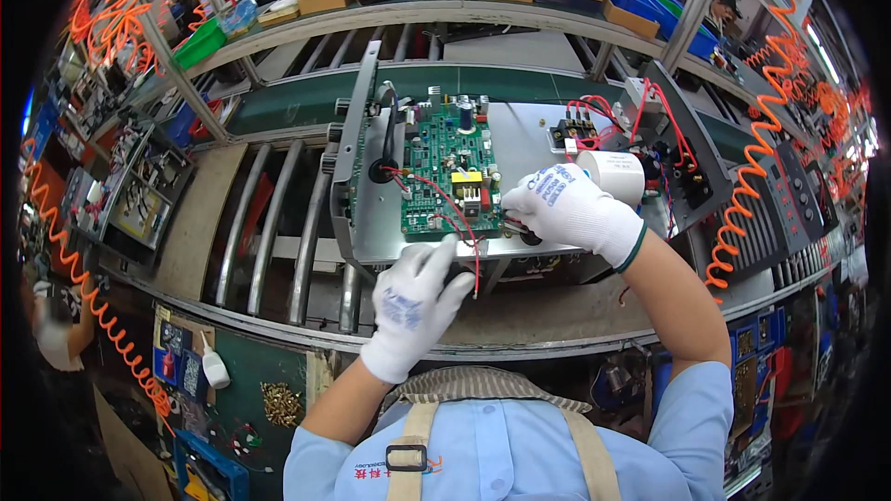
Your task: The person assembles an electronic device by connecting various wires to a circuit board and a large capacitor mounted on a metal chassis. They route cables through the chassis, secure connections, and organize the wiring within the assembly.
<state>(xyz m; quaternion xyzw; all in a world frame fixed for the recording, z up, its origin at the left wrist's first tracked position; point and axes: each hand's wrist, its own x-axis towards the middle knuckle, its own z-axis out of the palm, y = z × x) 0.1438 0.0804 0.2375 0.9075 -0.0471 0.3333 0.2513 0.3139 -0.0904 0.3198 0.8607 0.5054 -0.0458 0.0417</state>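
A metal chassis (379,239) lies before me with a green circuit board (429,143) on its base. My gloved right hand (571,208) is at the board's near right corner, fingers curled together; whatever they pinch there is hidden. By the chassis's near edge, my gloved left hand (413,306) has its fingers apart, close to a red wire (476,264) that hangs over that edge. The wire runs from a black ring (380,170) at the left panel across the board. Right of the board sit a white cylinder (613,176) and a black terminal block (575,132) with red wires.
The chassis rests over a roller conveyor (263,232). Orange coiled hoses (763,130) hang on both sides. A shelf (427,12) with cardboard boxes spans the back. Lower left are a white bottle (214,366) and a pile of brass fasteners (280,403). Another person (724,9) is at the far right.
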